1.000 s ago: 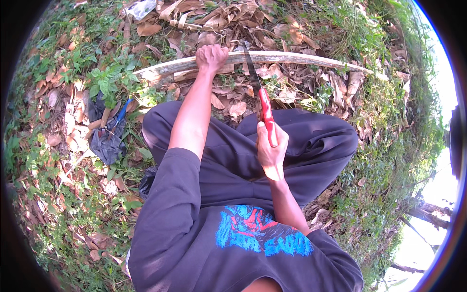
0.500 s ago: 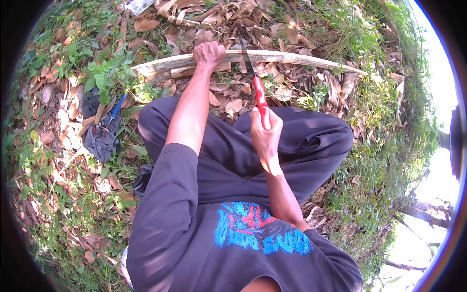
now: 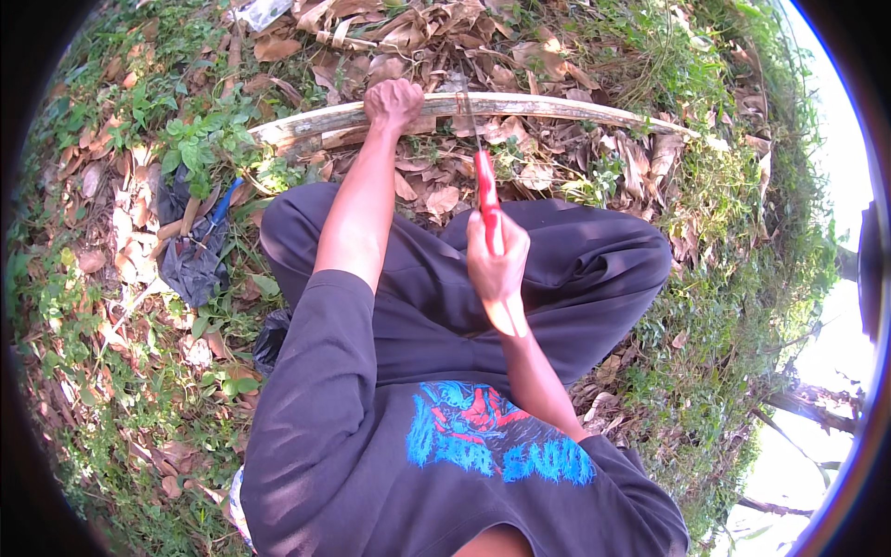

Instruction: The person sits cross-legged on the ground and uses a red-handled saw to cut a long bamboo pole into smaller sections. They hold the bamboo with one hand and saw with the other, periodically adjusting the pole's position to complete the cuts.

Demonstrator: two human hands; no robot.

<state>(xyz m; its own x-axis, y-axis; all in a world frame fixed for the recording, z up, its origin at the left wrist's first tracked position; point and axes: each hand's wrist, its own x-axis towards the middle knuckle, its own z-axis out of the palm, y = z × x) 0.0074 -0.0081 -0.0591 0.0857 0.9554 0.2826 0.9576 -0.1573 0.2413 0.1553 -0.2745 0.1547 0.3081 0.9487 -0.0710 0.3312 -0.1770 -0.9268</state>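
Left hand (image 3: 393, 102) clenched over a long pale stick (image 3: 557, 108), pressing it onto dry leaves (image 3: 408, 37); stick running out to both sides of that hand, mostly toward the right. Right hand (image 3: 498, 260) closed around the red handle of a knife (image 3: 484, 186), blade pointing away from the body and reaching the stick just right of the left hand. Near the left forearm, off to the left, dark cloth (image 3: 190, 260) with a blue-handled tool (image 3: 215, 215) on the weedy ground (image 3: 121, 390).
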